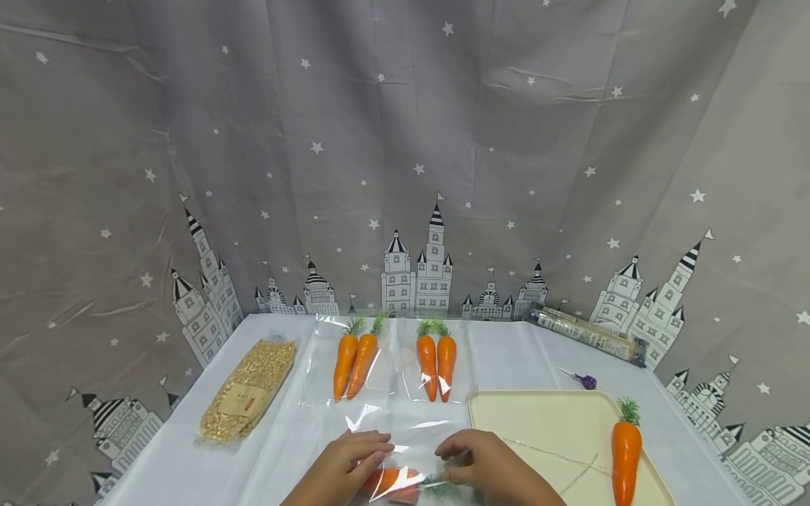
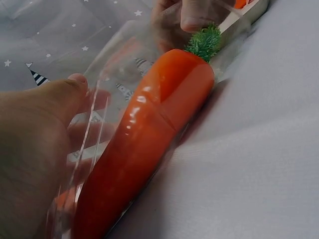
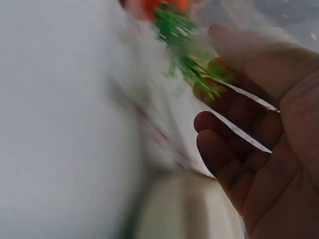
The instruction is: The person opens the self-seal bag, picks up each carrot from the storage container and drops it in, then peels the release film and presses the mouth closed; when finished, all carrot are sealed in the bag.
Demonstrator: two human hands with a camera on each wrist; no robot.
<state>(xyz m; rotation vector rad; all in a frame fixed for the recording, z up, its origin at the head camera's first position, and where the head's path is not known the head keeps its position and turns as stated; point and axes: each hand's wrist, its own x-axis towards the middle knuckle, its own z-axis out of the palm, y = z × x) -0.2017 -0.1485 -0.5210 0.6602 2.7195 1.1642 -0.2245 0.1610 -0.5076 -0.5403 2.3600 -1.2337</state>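
At the table's front edge lies a clear plastic bag (image 1: 418,430) with orange carrots (image 1: 395,480) inside. In the left wrist view, one carrot (image 2: 144,134) with a green top (image 2: 204,42) shows through the film. My left hand (image 1: 351,464) is at the bag's left side, its fingers extended over the film and its thumb apart. At the leafy end, my right hand (image 1: 484,464) has loosely bent fingers. The right wrist view shows that hand (image 3: 264,129) beside the green tops (image 3: 187,55), partly blurred, with its fingers apart from the thumb.
Two clear bags, each with two carrots (image 1: 359,362) (image 1: 436,365), lie farther back. A cream tray (image 1: 538,402) at right holds a single carrot (image 1: 626,457) and a thin clear strip. A grain packet (image 1: 249,390), a purple lollipop (image 1: 587,381) and a long dark packet (image 1: 588,334) lie around.
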